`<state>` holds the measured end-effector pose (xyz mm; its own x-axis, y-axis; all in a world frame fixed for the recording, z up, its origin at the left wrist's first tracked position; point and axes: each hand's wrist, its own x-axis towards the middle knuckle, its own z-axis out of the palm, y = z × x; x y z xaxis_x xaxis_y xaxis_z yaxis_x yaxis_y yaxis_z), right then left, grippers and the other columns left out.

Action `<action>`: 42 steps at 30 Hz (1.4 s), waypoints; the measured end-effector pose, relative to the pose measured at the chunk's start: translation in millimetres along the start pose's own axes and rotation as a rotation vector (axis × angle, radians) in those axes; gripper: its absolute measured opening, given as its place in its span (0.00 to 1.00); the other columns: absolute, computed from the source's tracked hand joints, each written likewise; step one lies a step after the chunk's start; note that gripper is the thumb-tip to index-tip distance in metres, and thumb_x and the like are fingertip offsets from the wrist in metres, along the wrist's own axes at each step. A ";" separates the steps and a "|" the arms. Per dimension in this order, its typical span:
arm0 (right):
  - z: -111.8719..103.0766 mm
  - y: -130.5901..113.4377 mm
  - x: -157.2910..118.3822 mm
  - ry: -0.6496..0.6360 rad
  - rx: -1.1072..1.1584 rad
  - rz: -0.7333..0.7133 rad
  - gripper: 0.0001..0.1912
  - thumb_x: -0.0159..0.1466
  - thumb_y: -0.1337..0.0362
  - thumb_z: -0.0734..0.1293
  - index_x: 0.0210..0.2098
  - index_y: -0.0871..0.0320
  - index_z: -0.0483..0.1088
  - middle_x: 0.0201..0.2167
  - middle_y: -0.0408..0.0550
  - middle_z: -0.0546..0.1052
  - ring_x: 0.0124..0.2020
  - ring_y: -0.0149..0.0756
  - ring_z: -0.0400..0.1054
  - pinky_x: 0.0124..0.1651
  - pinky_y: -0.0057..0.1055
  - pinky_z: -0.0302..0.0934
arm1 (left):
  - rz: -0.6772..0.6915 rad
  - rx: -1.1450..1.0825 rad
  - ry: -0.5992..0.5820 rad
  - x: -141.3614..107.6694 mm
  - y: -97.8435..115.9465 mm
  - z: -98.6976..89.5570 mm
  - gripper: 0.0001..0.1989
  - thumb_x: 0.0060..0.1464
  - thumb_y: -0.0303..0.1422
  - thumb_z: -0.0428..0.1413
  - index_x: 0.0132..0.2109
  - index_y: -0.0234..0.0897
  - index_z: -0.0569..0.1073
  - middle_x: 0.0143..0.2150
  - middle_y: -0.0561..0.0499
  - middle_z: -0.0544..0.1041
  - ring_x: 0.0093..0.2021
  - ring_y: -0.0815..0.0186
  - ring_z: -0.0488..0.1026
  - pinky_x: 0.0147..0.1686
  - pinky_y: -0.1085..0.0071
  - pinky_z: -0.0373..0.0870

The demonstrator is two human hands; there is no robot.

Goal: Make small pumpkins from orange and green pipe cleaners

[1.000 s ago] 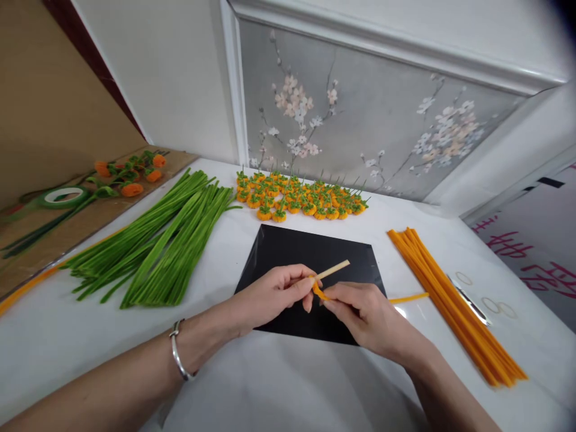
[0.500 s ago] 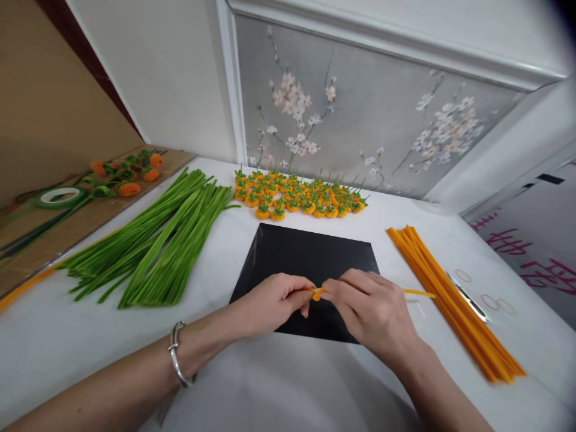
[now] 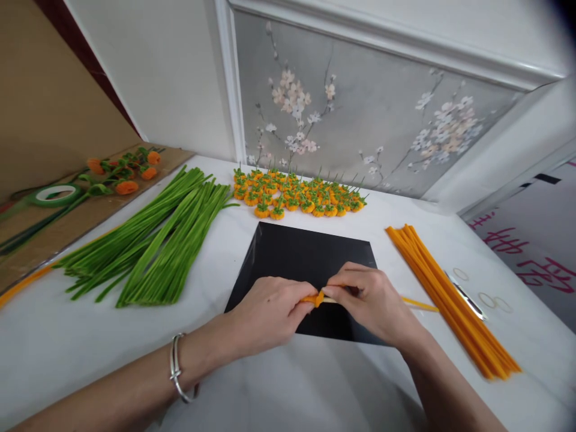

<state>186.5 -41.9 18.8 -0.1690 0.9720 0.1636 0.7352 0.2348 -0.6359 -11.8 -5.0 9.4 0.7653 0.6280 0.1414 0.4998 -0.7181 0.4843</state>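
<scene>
2 hands (image 3: 272,315) (image 3: 375,303), orange strip (image 3: 319,298), pale stick (image 3: 329,300), board (image 3: 310,255)

A silver bangle (image 3: 174,367) circles the left wrist (image 3: 195,355). The bare left forearm (image 3: 112,390) slants up to the bangle from its near, left side. Beyond the bangle, to its right, the left hand (image 3: 270,315) is turned back upward, its thumb and index finger pinched closed and pointing right; its other fingers are mostly hidden underneath. Farther to the right of the bangle, the right hand (image 3: 329,290) faces the left one, fingertips near but apart, with its thumb and index finger also closed in a pinch and its remaining fingers bent, partly hidden. The right wrist (image 3: 411,339) is fairly straight, and the bare right forearm (image 3: 445,381) slopes down and away from the bangle's side, toward the body.
</scene>
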 end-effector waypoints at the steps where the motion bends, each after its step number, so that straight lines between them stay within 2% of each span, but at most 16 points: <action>1: -1.0 -0.3 0.3 -0.028 0.019 0.016 0.10 0.62 0.64 0.65 0.28 0.53 0.77 0.27 0.43 0.74 0.26 0.30 0.67 0.27 0.26 0.57 | 0.016 0.013 0.007 -0.2 0.6 0.2 0.10 0.60 0.28 0.47 0.32 0.37 0.70 0.26 0.56 0.73 0.24 0.69 0.69 0.25 0.74 0.54; 8: -2.0 1.2 0.8 -0.082 0.048 0.048 0.09 0.62 0.63 0.66 0.28 0.53 0.76 0.24 0.42 0.73 0.25 0.29 0.65 0.27 0.26 0.55 | 0.012 -0.012 -0.038 0.3 -0.3 -0.8 0.05 0.58 0.31 0.52 0.39 0.39 0.73 0.30 0.55 0.76 0.27 0.68 0.71 0.27 0.74 0.57; 10: -1.9 0.3 0.7 -0.082 0.054 0.042 0.10 0.62 0.63 0.65 0.27 0.54 0.76 0.24 0.42 0.73 0.25 0.30 0.65 0.26 0.26 0.55 | 0.001 -0.004 -0.012 0.6 -1.6 -0.3 0.05 0.58 0.32 0.53 0.37 0.39 0.73 0.28 0.56 0.75 0.26 0.69 0.70 0.25 0.74 0.55; 14: -2.3 -0.8 1.0 -0.079 0.081 0.045 0.12 0.63 0.62 0.64 0.25 0.55 0.74 0.22 0.42 0.72 0.25 0.30 0.64 0.27 0.26 0.55 | 0.041 0.023 0.046 0.9 -3.4 1.3 0.10 0.60 0.31 0.51 0.29 0.38 0.70 0.23 0.57 0.72 0.23 0.72 0.67 0.23 0.74 0.53; 17: -4.0 2.6 2.6 -0.166 0.169 0.100 0.13 0.63 0.59 0.64 0.26 0.56 0.74 0.23 0.42 0.72 0.25 0.30 0.63 0.27 0.26 0.54 | 0.101 0.056 0.066 0.2 -3.8 3.0 0.11 0.60 0.31 0.51 0.29 0.37 0.70 0.24 0.57 0.72 0.23 0.72 0.67 0.23 0.74 0.54; 22: -6.4 15.1 7.2 -0.423 0.464 0.202 0.16 0.61 0.53 0.66 0.27 0.60 0.75 0.18 0.38 0.65 0.21 0.25 0.53 0.24 0.25 0.47 | 0.160 0.114 0.095 -2.0 -3.5 6.9 0.07 0.62 0.34 0.50 0.42 0.37 0.69 0.28 0.56 0.75 0.25 0.68 0.72 0.23 0.74 0.59; 26: -4.0 21.6 8.7 -0.454 0.620 0.265 0.17 0.57 0.52 0.69 0.27 0.61 0.75 0.17 0.37 0.62 0.20 0.24 0.49 0.22 0.25 0.42 | 0.270 0.123 0.118 -2.9 -5.6 6.9 0.10 0.64 0.33 0.47 0.50 0.40 0.67 0.32 0.55 0.77 0.28 0.69 0.74 0.25 0.75 0.62; 32: 0.9 21.5 8.2 -0.526 0.731 0.306 0.17 0.58 0.53 0.69 0.25 0.62 0.72 0.16 0.38 0.65 0.19 0.23 0.51 0.21 0.23 0.42 | 0.312 0.094 0.150 -2.9 -9.1 6.7 0.10 0.65 0.34 0.47 0.47 0.39 0.71 0.29 0.54 0.75 0.25 0.71 0.71 0.24 0.77 0.63; 39: -1.0 20.1 5.5 -0.549 0.781 0.370 0.15 0.60 0.56 0.67 0.25 0.62 0.71 0.12 0.36 0.64 0.14 0.20 0.45 0.18 0.23 0.36 | 0.304 0.062 0.192 -2.4 -8.1 9.3 0.10 0.65 0.34 0.46 0.45 0.37 0.71 0.30 0.53 0.75 0.26 0.72 0.71 0.25 0.78 0.64; 42: -1.7 18.6 4.0 -0.551 0.785 0.394 0.12 0.60 0.57 0.67 0.27 0.62 0.72 0.11 0.36 0.64 0.14 0.20 0.48 0.18 0.23 0.37 | 0.306 0.037 0.231 -2.6 -7.8 9.1 0.10 0.65 0.34 0.47 0.44 0.37 0.71 0.29 0.54 0.74 0.25 0.72 0.70 0.24 0.78 0.63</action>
<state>200.6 -33.7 8.9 -0.4313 0.8063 -0.4047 0.2022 -0.3508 -0.9144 -14.0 -3.8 -2.6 0.7718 0.4308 0.4677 0.2799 -0.8906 0.3585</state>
